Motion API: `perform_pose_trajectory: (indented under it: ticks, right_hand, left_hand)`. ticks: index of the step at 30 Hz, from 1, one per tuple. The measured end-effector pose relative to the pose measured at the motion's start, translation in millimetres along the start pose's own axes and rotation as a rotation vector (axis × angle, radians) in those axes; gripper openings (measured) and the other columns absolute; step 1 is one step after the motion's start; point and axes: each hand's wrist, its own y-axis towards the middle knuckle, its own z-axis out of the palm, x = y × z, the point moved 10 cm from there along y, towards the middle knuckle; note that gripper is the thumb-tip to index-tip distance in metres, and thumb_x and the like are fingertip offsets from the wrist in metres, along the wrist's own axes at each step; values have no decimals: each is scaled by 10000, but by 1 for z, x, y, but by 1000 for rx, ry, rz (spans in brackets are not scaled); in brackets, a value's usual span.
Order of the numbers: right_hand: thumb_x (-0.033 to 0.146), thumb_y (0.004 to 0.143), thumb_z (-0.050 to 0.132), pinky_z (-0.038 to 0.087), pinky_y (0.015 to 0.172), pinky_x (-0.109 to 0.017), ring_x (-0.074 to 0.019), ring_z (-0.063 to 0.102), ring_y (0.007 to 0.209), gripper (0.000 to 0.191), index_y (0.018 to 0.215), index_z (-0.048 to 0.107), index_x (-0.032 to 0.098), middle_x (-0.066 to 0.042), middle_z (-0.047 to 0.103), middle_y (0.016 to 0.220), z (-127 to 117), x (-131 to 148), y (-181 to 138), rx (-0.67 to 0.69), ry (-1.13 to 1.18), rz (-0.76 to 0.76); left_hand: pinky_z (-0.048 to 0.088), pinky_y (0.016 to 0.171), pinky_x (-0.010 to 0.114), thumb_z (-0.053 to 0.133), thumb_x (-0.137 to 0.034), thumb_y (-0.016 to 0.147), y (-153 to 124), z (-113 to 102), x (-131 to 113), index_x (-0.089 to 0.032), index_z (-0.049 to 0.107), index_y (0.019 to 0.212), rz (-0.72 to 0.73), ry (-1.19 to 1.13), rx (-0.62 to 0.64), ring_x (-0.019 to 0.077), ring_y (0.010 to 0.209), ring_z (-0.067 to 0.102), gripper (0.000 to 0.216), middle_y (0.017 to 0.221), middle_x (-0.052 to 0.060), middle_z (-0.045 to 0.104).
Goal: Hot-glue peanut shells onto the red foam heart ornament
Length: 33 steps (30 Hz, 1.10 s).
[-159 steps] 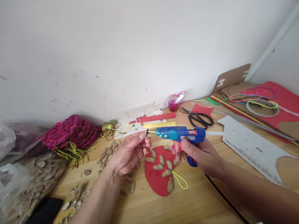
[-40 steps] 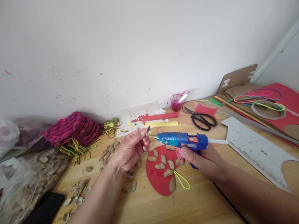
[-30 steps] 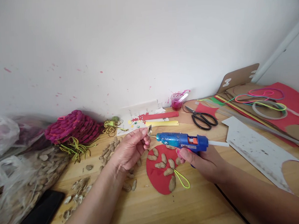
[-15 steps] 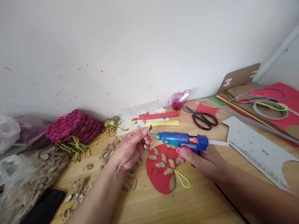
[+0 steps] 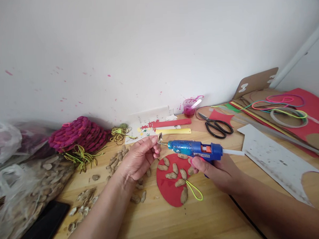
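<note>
My right hand (image 5: 218, 171) is closed around a blue hot glue gun (image 5: 189, 148), held level with its nozzle pointing left and a white glue stick (image 5: 234, 152) out of its back. Between thumb and fingers of my left hand (image 5: 143, 152) is a small brownish piece, apparently a peanut shell (image 5: 159, 137), at the nozzle tip. Below both hands lies a red paper disc (image 5: 164, 188) with several peanuts (image 5: 175, 168) on it. A yellow-green cord loop (image 5: 195, 191) sticks out from its right edge. Part of the disc is hidden by the glue gun and my right hand.
Loose peanuts (image 5: 116, 161) and broken shells (image 5: 83, 205) lie left, near a black phone (image 5: 41, 229) and a plastic bag of peanuts (image 5: 45, 179). Purple woven pieces (image 5: 78, 134) are stacked behind. Black-handled scissors (image 5: 217, 127), a cup of pink liquid (image 5: 189, 109) and white card (image 5: 274, 161) lie right.
Hardly anything differs. The glue gun has shifted very slightly to the right; both hands keep their grip, and the nozzle stays at the small piece.
</note>
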Motion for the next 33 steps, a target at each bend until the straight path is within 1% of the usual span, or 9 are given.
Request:
perform_pose_trajectory:
  ticks: [5,12,18,20,22,25,27,30,33]
  right_hand:
    - [384,1012,507,493,578,-280,-156,611,611,312,815,660,198,-15,634,691,-1,-3,0,-4,0,32]
    - [372,1001,521,467,586,-281,-156,596,610,351,715,632,202,-17,639,668,-1,-2,0,5,-75,29]
    - [397,995,536,455,611,-284,-156,598,624,363,706,631,198,-17,640,668,-1,-4,0,10,-93,37]
    - [441,991,542,439,596,-282,-156,589,622,387,705,628,195,-16,630,649,-4,-11,1,-19,-90,107]
    - [512,995,519,422,556,-269,-148,588,606,431,729,628,191,-18,634,656,-6,-26,1,-55,-13,251]
    - [659,939,524,415,483,-244,-139,623,568,497,798,607,189,-17,647,720,-9,-52,-2,-164,251,477]
    - [719,899,534,414,453,-228,-140,624,528,524,842,591,201,9,614,655,-6,-63,-4,-210,394,576]
    - [757,865,547,422,438,-211,-133,597,483,548,882,594,211,44,548,547,-1,-72,-7,-225,467,655]
    - [744,856,576,433,441,-205,-124,594,490,545,893,617,202,36,563,567,4,-76,-9,-225,485,686]
  left_hand:
    - [425,516,165,920,-325,661,-1,0,0,-136,624,688,-2,4,-2,69,575,508,352,606,-25,557]
    - [415,518,168,920,-326,655,0,-1,0,-137,616,690,1,11,-6,70,579,500,360,609,-32,536]
    - [415,523,170,909,-343,669,0,0,-2,-138,597,664,9,31,9,72,581,493,374,611,-26,531]
    - [420,527,171,907,-354,670,0,-1,-3,-137,610,671,7,54,12,69,574,489,368,617,-27,534]
    - [429,533,176,907,-362,669,0,-5,-6,-139,649,705,17,105,-5,70,566,496,343,623,-27,548]
    - [461,571,202,909,-367,661,0,-11,-10,-142,731,786,76,300,-62,88,582,538,313,672,0,626]
    - [461,584,216,907,-346,663,0,-10,-8,-140,765,817,109,512,-79,103,594,566,294,725,31,681]
    - [422,558,227,859,-273,715,-3,-3,-1,-169,782,854,149,827,-75,128,581,583,191,723,40,705]
    - [393,583,236,806,-184,736,-10,10,-6,-213,790,842,311,1047,-59,156,636,578,111,698,29,683]
